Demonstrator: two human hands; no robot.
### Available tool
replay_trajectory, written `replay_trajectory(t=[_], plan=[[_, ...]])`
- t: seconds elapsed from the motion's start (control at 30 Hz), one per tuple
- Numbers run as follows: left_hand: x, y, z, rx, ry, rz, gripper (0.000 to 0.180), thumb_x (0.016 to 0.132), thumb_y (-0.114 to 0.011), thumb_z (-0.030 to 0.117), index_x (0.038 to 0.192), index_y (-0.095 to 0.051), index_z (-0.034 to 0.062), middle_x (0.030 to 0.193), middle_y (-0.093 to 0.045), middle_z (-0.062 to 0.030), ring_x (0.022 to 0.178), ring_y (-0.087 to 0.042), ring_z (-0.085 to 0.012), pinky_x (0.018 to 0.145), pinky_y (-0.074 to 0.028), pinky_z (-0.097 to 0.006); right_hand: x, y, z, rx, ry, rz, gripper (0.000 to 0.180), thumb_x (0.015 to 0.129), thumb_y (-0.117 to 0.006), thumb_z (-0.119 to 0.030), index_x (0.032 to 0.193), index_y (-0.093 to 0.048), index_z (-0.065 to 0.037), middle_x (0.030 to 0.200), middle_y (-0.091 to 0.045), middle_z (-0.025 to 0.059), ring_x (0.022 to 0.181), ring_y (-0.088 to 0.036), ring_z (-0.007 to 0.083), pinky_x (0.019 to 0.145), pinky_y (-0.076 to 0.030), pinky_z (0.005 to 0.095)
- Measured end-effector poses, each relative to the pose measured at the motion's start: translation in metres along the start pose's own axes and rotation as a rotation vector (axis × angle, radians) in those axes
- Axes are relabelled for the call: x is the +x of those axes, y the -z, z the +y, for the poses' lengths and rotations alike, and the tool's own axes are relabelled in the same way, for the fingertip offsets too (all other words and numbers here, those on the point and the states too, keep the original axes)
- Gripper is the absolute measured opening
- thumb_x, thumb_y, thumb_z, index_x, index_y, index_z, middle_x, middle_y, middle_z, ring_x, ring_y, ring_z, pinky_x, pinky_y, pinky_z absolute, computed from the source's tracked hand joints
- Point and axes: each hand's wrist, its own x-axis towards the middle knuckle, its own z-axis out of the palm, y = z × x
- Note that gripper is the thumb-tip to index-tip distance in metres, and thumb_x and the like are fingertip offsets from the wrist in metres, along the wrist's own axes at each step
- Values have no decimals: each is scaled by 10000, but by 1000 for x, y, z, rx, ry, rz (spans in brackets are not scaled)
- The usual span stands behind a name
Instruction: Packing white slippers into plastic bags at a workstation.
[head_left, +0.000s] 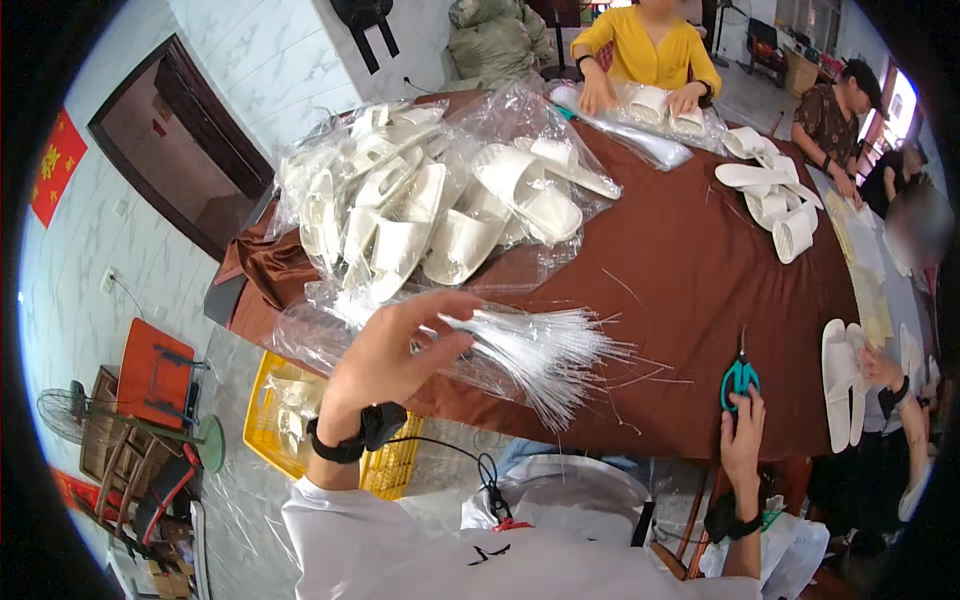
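Note:
My left hand (405, 345) hovers over or touches the near end of a bundle of thin white plastic strands (545, 350), partly in a clear bag. Its thumb and fingers stand apart, with a gap between them. On the brown cloth at the right lie scissors (740, 380) with teal handles, tips pointing away from me. My right hand (742, 435) rests flat just behind them, fingers spread and fingertips touching the handles. Whether strands sit under my left fingers is hidden. A large heap of cream slippers (400, 235) in clear plastic bags lies beyond my left hand.
The brown cloth (660, 260) covers the table. Loose cream slippers (770, 190) lie at the far right, another pair (843, 385) at the right edge. A person in yellow (645, 50) handles bagged slippers opposite. A yellow crate (265, 420) stands below left.

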Motion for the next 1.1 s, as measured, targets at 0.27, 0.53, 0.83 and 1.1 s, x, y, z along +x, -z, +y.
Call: replay_trajectory(t=[0.27,0.53,0.83,1.1], plan=[[136,4,-74,-127,240,-252,464,846,-638,290,1172,-530,-22,985,-624,-101,795,-618,-132,634,-524,-253,-8,-10,-66,141,102,235,207,759,-591,22,954,-570,-46,1050,-490,151,1004,-459,336,886,-357,427],[238,-39,-163,-221,475,-61,662,759,-685,501,1079,-539,-59,967,-601,-157,710,-641,-223,570,-540,-291,-2,-49,-86,108,154,157,238,765,-587,2,988,-556,-78,1061,-480,143,1054,-462,348,882,-342,449],[284,-88,-198,-522,606,225,203,762,-652,122,877,-578,-28,761,-620,-139,554,-637,-232,444,-534,-314,-2,-53,-83,97,161,185,224,771,-562,-12,987,-562,-71,1052,-502,142,1075,-474,353,892,-336,470],[236,-62,-115,-854,454,13,189,835,-581,110,981,-566,-9,951,-596,-94,861,-642,-247,686,-562,-338,-4,-49,-82,114,138,169,229,768,-565,-17,991,-561,-66,1060,-499,145,1078,-470,349,897,-336,466]])
